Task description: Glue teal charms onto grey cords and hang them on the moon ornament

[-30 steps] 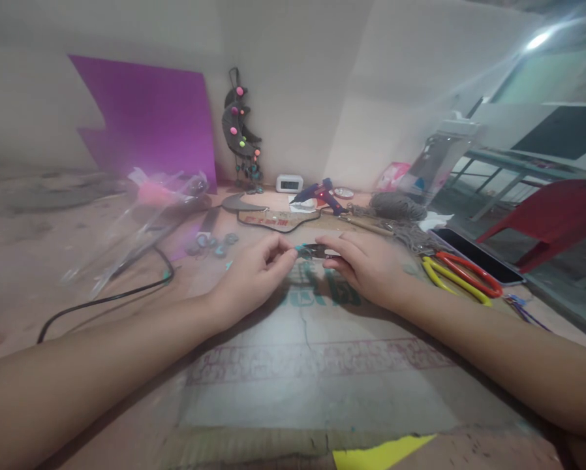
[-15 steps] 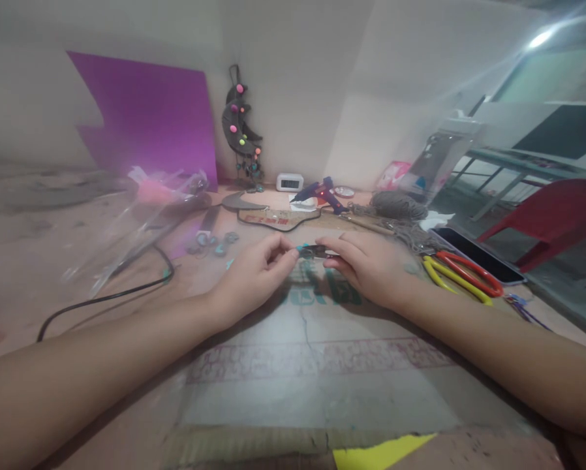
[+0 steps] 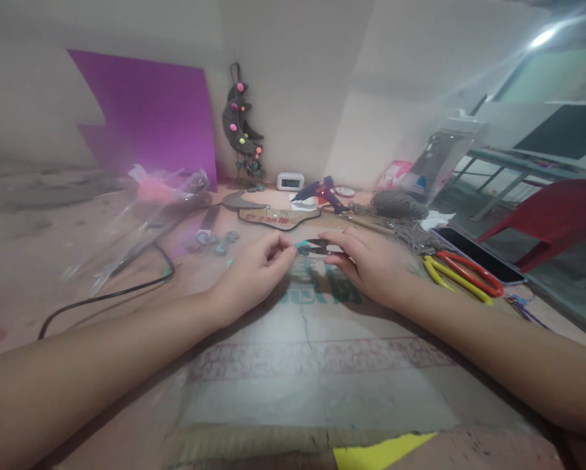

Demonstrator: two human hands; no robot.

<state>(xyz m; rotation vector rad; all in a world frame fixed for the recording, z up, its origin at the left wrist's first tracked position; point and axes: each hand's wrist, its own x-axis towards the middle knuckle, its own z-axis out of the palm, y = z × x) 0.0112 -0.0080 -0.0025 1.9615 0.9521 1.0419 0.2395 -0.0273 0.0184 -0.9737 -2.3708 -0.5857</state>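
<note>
My left hand (image 3: 258, 274) pinches a small teal and dark piece (image 3: 303, 247) between thumb and fingertips; its exact kind is too small to make out. In my right hand (image 3: 374, 264) is a pair of thread snips (image 3: 318, 250), held between thumb and fingers. The two dark blades stand apart and point left, with their tips at the teal piece. Both hands are above a printed sheet (image 3: 322, 398) with teal lettering and a reddish patterned band. Several small teal-grey pieces (image 3: 220, 248) lie beyond my left hand.
A dark blue glue gun (image 3: 317, 190) with a lit red light stands at the back, near a white digital clock (image 3: 290, 181). Grey yarn (image 3: 399, 205), red-and-yellow handled scissors (image 3: 469, 277) and a phone (image 3: 479, 254) lie at right. A black cable (image 3: 107, 294) curves at left.
The snips' blades have spread apart from nearly closed, and the fingers of my right hand have loosened slightly. My left hand stays in place with the teal piece.
</note>
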